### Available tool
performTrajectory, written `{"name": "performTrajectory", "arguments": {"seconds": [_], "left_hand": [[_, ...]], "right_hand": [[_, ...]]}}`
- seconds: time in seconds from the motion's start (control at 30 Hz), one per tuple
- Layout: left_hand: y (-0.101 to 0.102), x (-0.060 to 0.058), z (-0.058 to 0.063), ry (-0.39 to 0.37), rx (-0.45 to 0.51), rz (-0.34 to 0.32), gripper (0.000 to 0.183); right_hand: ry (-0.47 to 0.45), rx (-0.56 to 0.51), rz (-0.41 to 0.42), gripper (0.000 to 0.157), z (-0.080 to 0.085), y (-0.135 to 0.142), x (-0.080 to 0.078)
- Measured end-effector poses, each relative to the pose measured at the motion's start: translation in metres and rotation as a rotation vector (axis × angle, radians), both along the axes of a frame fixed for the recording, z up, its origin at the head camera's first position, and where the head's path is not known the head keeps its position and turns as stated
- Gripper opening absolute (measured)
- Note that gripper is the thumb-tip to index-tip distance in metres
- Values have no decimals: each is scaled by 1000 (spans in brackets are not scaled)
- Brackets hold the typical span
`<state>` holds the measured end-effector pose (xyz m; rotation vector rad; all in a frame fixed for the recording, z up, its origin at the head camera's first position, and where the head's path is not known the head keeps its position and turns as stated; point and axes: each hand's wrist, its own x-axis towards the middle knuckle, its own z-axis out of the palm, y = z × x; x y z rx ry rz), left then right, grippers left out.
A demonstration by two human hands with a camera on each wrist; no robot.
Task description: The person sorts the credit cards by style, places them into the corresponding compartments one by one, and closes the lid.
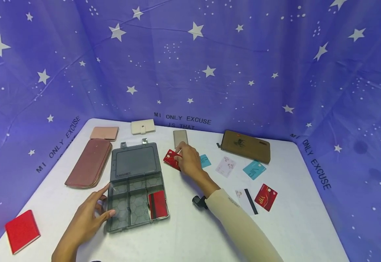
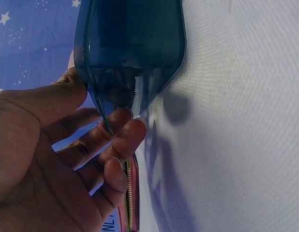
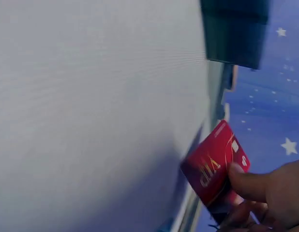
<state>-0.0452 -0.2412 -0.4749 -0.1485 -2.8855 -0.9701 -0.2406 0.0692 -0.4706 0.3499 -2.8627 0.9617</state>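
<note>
My right hand [image 1: 189, 158] pinches a red VIP card [image 3: 215, 166] between thumb and fingers, raised off the white table to the right of the box. My left hand [image 1: 88, 216] holds the left side of a grey see-through plastic organizer box [image 1: 134, 230], thumb over the rim and fingers along the outer side. The box lies with its lid [image 1: 136, 161] folded back. In its front right compartment sits a red card with a dark stripe [image 1: 158, 204]. Behind my right hand is a beige card holder [image 1: 180, 137], and a teal card [image 1: 205, 161] lies beside the hand.
On the right lie a floral card [image 1: 226, 166], a teal card [image 1: 254, 170], a white striped card [image 1: 245, 201], another red VIP card [image 1: 266, 197] and a brown zip wallet [image 1: 246, 145]. Leftward are a maroon wallet [image 1: 89, 163], pink wallet [image 1: 104, 133], cream wallet [image 1: 143, 126] and red booklet [image 1: 22, 231].
</note>
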Motion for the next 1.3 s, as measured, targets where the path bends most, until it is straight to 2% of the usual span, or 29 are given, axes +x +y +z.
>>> {"name": "performTrajectory", "arguments": {"seconds": [0.1, 0.27, 0.43, 0.53, 0.73, 0.9, 1.1, 1.3], "left_hand": [[0, 0, -1, 10, -5, 0, 84], [-1, 0, -2, 27, 1, -5, 84], [-1, -1, -3, 40, 6, -6, 84], [-1, -1, -4, 29, 7, -4, 84], [-1, -1, -3, 23, 12, -4, 84], [-1, 0, -2, 44, 17, -8, 84], [-1, 0, -1, 42, 27, -15, 84], [-1, 1, 0, 39, 28, -12, 84]], "right_hand": [[35, -83, 56, 27, 5, 8, 6], [68, -183, 144, 43, 17, 16, 21], [-27, -330, 212, 43, 27, 13, 45], [-87, -368, 256, 42, 28, 7, 59], [-89, -314, 359, 40, 23, -5, 85], [-63, -260, 419, 40, 14, -10, 99], [-42, -214, 416, 39, 8, -12, 106], [17, -53, 371, 36, 3, -14, 111]]}}
